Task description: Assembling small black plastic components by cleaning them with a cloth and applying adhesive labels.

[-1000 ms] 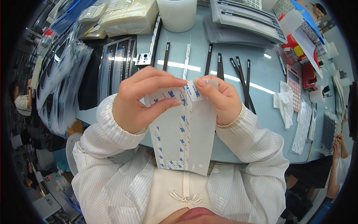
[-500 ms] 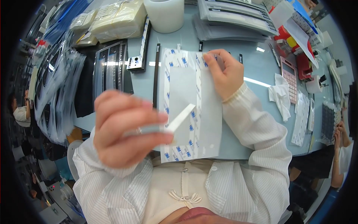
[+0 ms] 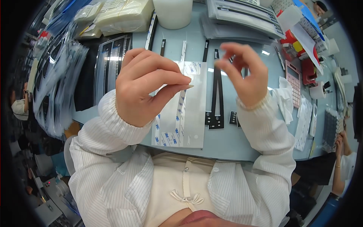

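My left hand (image 3: 145, 81) is over the upper left of a pale translucent sheet (image 3: 194, 117), thumb and fingertips pinched. Something small and pale shows at the fingertips, but I cannot make out what it is. White backing strips (image 3: 169, 139) with blue print run along the sheet, which lies on the table near its front edge. To the right of the sheet my right hand (image 3: 247, 77) is raised, thumb and fingers apart and slightly blurred, with nothing visible in it. Below it lies a narrow black frame part (image 3: 215, 122), with holes in its wide end.
Wrapped cream packs (image 3: 123, 17) and a white roll (image 3: 172, 13) stand at the back. Clear sleeves (image 3: 58, 87) are heaped on the left, stacked trays (image 3: 242, 19) at the back right. A pink calculator (image 3: 293, 81) and a crumpled tissue (image 3: 283, 100) lie right.
My right hand has let go of the sheet and moved right. The sheet now lies lower and further left, uncovering the black part. My left hand has risen; the white strip it held no longer shows.
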Action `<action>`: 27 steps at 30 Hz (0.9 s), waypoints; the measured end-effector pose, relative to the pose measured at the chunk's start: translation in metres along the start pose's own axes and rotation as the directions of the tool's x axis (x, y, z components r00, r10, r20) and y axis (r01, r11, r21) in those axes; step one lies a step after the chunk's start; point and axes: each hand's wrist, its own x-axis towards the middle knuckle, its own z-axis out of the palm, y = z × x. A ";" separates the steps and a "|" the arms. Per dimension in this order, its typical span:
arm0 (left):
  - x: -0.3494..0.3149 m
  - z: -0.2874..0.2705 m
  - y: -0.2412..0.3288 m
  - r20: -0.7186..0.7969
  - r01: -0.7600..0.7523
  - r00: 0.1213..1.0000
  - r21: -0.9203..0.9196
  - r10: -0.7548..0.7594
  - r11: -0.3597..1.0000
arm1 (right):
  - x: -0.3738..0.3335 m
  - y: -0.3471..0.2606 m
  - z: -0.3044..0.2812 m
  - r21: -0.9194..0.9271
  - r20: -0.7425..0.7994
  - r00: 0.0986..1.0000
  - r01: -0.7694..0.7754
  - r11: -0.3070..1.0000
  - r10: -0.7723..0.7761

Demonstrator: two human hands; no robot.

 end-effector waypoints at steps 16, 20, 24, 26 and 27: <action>0.002 0.001 0.002 -0.017 -0.013 1.000 0.030 0.014 0.999 | -0.044 -0.006 0.048 0.073 0.088 0.995 0.047 0.996 -0.053; 0.002 0.001 0.002 -0.016 -0.008 1.000 0.027 0.009 1.000 | -0.042 -0.006 0.050 0.066 0.084 0.996 0.005 0.998 -0.011; -0.001 0.001 -0.004 0.009 -0.043 0.999 0.005 0.043 0.999 | -0.042 -0.007 0.050 0.093 0.095 0.995 -0.035 0.995 0.026; -0.004 0.005 -0.008 -0.060 0.026 0.998 -0.043 -0.029 0.999 | -0.042 -0.009 0.049 0.095 0.093 0.995 -0.038 0.995 0.029; -0.007 0.007 -0.009 -0.059 0.027 0.998 -0.043 -0.029 0.999 | -0.042 -0.011 0.047 0.104 0.083 0.996 -0.030 0.994 0.021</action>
